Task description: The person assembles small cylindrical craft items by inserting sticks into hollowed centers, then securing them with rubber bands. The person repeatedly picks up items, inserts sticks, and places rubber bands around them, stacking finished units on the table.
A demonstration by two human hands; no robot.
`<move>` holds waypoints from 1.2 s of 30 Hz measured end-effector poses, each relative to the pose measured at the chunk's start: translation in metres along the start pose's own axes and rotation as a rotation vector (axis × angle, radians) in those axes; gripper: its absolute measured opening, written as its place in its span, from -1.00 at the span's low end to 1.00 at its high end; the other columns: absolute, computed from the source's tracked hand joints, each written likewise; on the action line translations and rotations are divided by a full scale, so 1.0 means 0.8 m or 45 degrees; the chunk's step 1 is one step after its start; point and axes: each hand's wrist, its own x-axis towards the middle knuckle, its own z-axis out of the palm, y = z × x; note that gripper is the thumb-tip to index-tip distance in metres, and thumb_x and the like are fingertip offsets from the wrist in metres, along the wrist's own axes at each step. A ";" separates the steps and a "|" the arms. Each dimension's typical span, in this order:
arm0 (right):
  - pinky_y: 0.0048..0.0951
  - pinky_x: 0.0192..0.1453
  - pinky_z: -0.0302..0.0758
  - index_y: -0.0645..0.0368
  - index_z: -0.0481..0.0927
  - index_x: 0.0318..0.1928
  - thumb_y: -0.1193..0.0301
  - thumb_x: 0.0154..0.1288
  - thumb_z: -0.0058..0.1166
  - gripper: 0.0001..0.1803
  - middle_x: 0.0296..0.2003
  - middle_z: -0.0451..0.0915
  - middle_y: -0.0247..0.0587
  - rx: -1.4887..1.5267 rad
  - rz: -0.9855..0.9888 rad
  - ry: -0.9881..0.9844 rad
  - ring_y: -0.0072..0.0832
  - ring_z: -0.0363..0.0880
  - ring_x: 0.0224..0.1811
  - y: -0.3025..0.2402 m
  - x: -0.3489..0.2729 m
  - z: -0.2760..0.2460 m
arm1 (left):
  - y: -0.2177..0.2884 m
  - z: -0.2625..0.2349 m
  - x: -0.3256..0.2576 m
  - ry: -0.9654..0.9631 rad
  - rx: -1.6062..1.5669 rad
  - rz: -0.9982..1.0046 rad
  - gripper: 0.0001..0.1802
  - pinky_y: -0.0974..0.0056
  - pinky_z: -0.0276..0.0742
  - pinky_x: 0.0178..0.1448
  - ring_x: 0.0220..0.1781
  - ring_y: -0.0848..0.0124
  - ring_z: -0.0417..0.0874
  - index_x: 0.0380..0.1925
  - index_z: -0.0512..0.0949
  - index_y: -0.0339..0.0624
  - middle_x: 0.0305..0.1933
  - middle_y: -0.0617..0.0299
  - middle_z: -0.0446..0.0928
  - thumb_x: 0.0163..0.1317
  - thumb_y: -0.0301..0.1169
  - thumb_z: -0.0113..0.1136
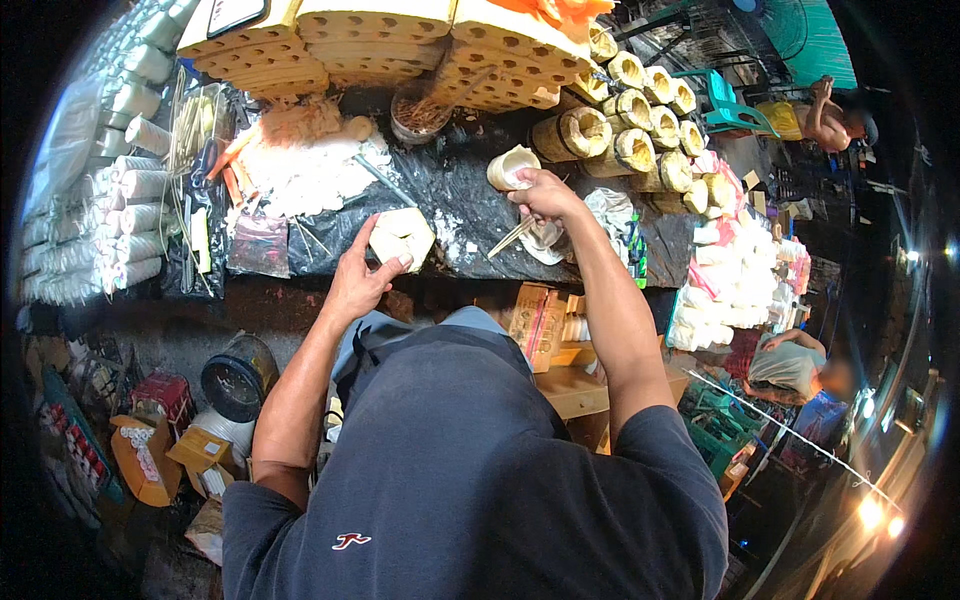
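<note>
My left hand (360,282) is closed on the edge of a pale yellow hexagonal block (403,240), thumb on its top face, at the table's near edge. A crease or groove crosses the block's face. Farther right, my right hand (550,195) is closed, with several thin sticks (512,238) jutting from under it toward the lower left. Its fingertips are at the mouth of a cream-coloured cup (507,166), which lies tilted with something white inside. A crumpled pale cloth (542,245) lies just below this hand.
Stacked yellow blocks with holes (375,45) stand at the back. Hollow yellow cylinders (625,150) are piled to the right. A bowl of brown bits (420,115), white powdery material (320,170) and a grey rod (385,180) lie on the black-covered table. White spools (140,215) fill the left side.
</note>
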 end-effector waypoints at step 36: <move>0.11 0.43 0.34 -0.06 0.74 0.19 0.00 0.32 0.36 -0.48 0.50 0.37 0.06 -1.131 -1.480 0.542 0.03 0.39 0.46 -0.063 -0.112 0.190 | -0.011 0.006 -0.007 0.202 0.145 0.170 0.01 0.15 0.72 0.07 -0.07 0.27 0.84 0.49 0.44 -0.38 -0.01 -0.20 0.80 0.18 0.00 0.62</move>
